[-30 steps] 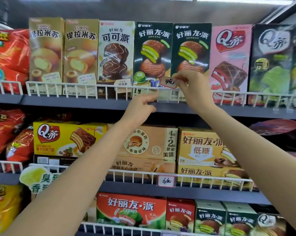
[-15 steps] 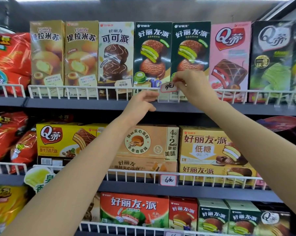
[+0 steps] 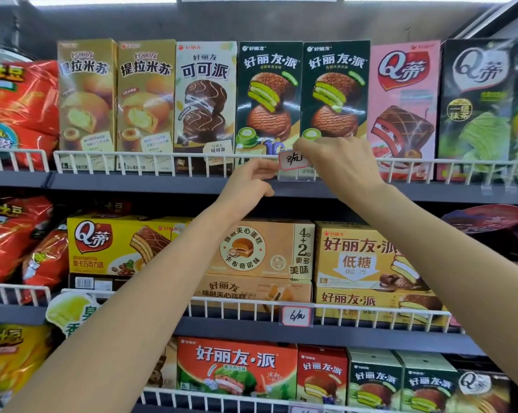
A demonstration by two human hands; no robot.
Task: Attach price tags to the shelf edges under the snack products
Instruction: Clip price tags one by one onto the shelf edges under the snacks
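so the price tag (image 3: 292,160) is a thin, light card, bends easily, sitting at the top shelf's wire rail (image 3: 162,158) above the clear holder (image 3: 296,173). your right hand (image 3: 339,165) pinches its right edge; left hand (image 3: 249,181) fingers are loosely curled at the holder's left end. grip by the edges, don't crease it.

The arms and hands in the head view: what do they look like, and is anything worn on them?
Both forearms are bare as far as the picture shows, with no sleeve in view. The left hand and the right hand wear no gloves. No watch, bracelet or ring can be seen, and no markings. The arms are slim.
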